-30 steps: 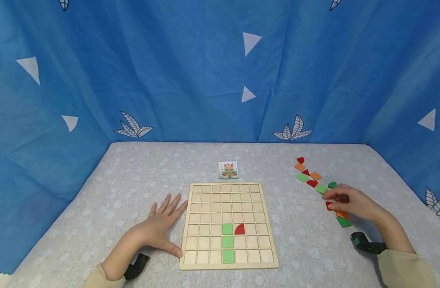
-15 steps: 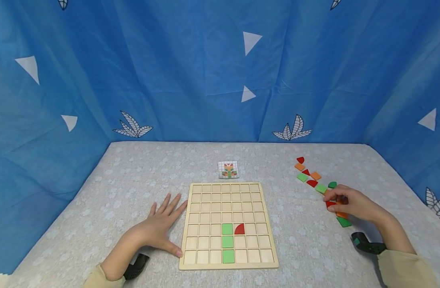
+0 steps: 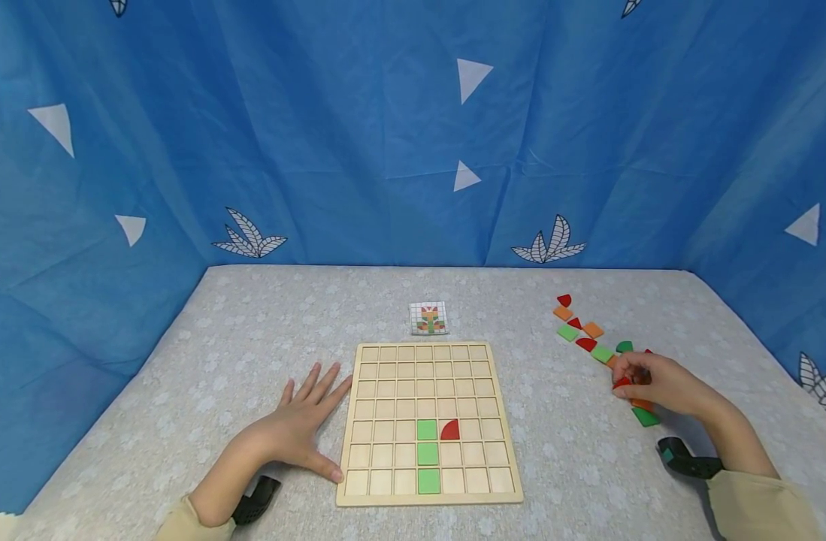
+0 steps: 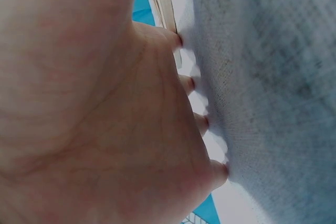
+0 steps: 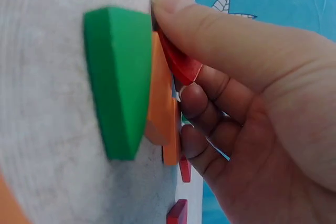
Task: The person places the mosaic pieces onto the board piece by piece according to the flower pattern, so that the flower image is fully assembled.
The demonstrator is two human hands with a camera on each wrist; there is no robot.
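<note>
My right hand [image 3: 663, 382] pinches a small red piece [image 5: 181, 61] between thumb and fingers, low over the loose pieces at the right. In the right wrist view this piece is tilted, with a dark green piece [image 5: 118, 82] and orange pieces [image 5: 159, 95] close beside it. My left hand [image 3: 296, 428] lies with fingers spread along the left side of a wooden grid board [image 3: 394, 389], its thumb at the board's edge. On the board, light green squares [image 3: 428, 454] form a column, and a red quarter-circle [image 3: 449, 430] sits in a cell to their right.
A small pattern card [image 3: 428, 318] lies behind the board. Red, orange and green pieces trail away toward the back right, among them a light green square [image 3: 567, 333] and an orange square [image 3: 592, 330]. A blue curtain [image 3: 385, 135] hangs behind the table.
The red piece has turned and tilted up in the right hand's fingers, which have drawn slightly inward. The left hand and the board have stayed still.
</note>
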